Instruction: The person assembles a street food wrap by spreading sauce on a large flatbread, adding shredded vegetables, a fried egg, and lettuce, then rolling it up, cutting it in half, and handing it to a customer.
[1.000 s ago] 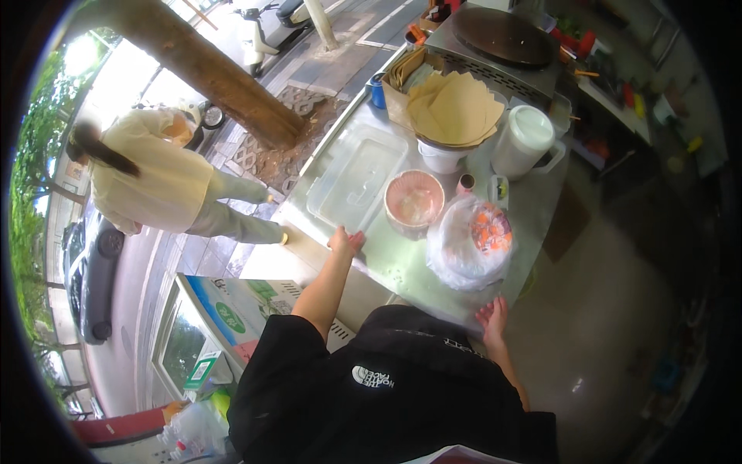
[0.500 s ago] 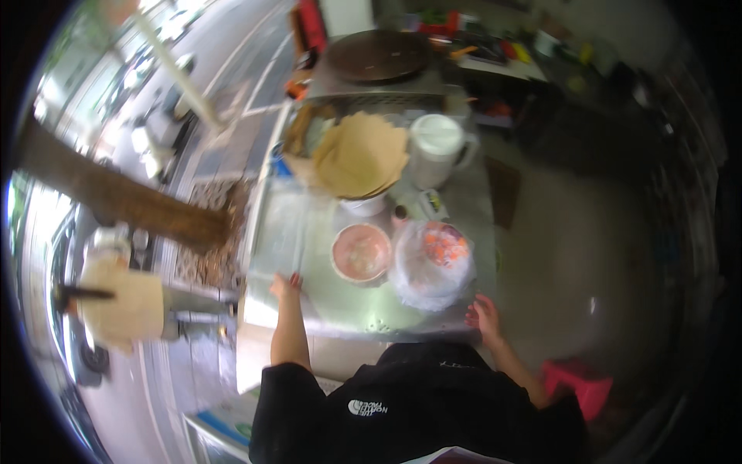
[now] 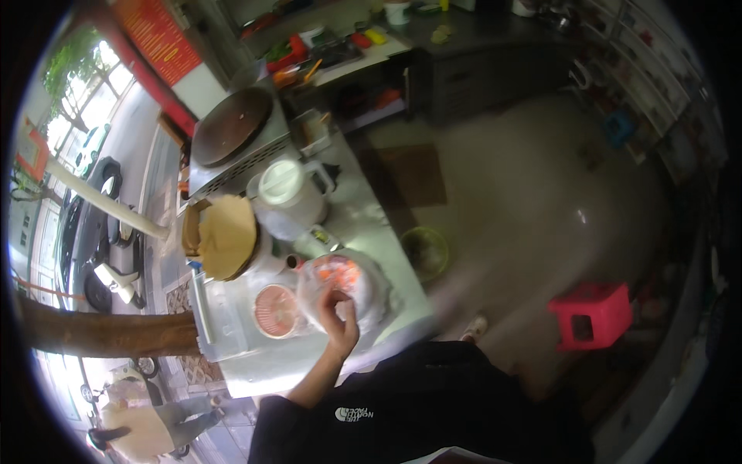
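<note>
My left hand point(image 3: 340, 321) is over the near side of a bowl wrapped in a clear plastic bag point(image 3: 369, 290), its fingers curled in toward the thumb. Whether it pinches the bag's film or anything else I cannot make out. Inside the bag lie orange and red pieces point(image 3: 337, 271). Left of it stands a pink ribbed bowl point(image 3: 278, 311) with pale contents. My right hand is out of sight; dark shadow lies beside my black shirt on that side.
Brown paper sheets point(image 3: 226, 236), a white lidded jug point(image 3: 287, 189) and a round griddle point(image 3: 232, 126) stand farther along the steel table point(image 3: 386, 255). A green basket point(image 3: 424, 252) and a pink stool point(image 3: 591, 315) are on the floor at right. A person point(image 3: 143, 429) is outside at left.
My view has swung right, so the table now sits farther left. My left hand went from the table's left side to the bagged bowl. My right hand has left the view.
</note>
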{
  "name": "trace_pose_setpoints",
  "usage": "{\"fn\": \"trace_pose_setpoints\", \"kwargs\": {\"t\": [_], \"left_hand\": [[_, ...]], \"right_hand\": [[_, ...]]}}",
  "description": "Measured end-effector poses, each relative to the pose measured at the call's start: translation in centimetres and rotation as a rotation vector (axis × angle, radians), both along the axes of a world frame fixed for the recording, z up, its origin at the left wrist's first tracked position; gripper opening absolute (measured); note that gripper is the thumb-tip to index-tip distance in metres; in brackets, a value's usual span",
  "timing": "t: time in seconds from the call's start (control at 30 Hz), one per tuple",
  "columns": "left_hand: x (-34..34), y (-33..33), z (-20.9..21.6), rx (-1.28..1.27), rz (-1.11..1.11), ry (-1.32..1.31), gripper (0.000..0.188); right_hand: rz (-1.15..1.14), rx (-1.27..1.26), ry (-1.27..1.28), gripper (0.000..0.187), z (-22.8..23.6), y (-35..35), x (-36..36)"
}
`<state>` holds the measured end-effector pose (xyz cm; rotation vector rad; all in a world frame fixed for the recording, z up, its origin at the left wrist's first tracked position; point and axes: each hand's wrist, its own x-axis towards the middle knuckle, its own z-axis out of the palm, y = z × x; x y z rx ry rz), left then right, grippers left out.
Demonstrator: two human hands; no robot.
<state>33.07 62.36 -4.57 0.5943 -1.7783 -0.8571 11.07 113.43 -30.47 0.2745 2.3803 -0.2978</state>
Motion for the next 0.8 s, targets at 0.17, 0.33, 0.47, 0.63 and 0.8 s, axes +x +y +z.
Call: {"fn": "trace_pose_setpoints", "kwargs": {"t": [0.17,0.33,0.47,0.63,0.8], "left_hand": [[-16.6,4.8,3.0,-0.249,-0.353,-0.309,0.049],[-29.4,12.3,2.3,-0.101,-0.512,-0.655,0.060],[-35.0,14.0,1.5,-0.144,-0.668,-0.993,0.068],[-36.9,7.8,-3.5,-0.084,-0.552,-1.227,0.069],[-41.2,-1.1,-9.0,0.117,-0.373,-1.341,0.069]], "right_hand": [[0.076,-0.139,0.032,0.013,-4.7,4.0,-8.2],[0.427,-0.284,0.178,0.008,-7.3,9.0,-19.4],[1.047,-0.326,0.264,0.009,-6.6,10.1,-28.2],[1.054,-0.674,0.168,0.017,-9.2,1.3,-37.6],[0.549,-0.567,0.135,0.023,-15.9,-13.1,-48.9]]}}
